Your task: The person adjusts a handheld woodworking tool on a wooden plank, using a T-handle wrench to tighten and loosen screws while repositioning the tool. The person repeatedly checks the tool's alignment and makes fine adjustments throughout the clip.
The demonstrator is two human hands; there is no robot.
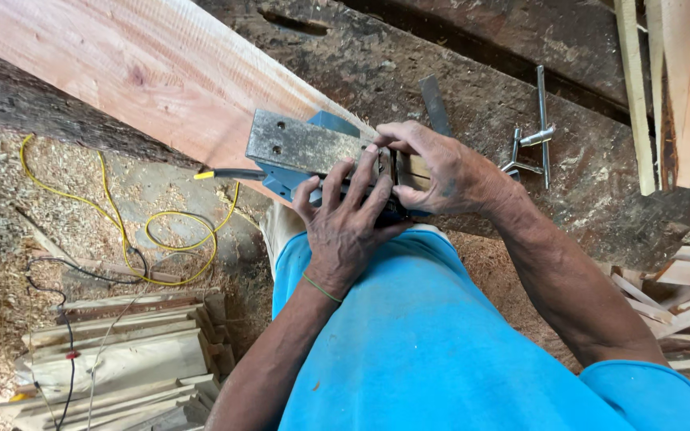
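I see both hands clamped on the blue planer (313,156), upturned at centre on the desk (441,72): left hand (345,227) at 6 o'clock, right hand (433,172) at 3. With its yellow cord (165,219) attached, a sudden start could cut fingers.

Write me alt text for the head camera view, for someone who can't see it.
Seen from above, a person's left hand and right hand both grip a blue electric planer, turned so its metal base shows, at the edge of a dark workbench. A pale plank lies alongside; a yellow cord loops over sawdust below.
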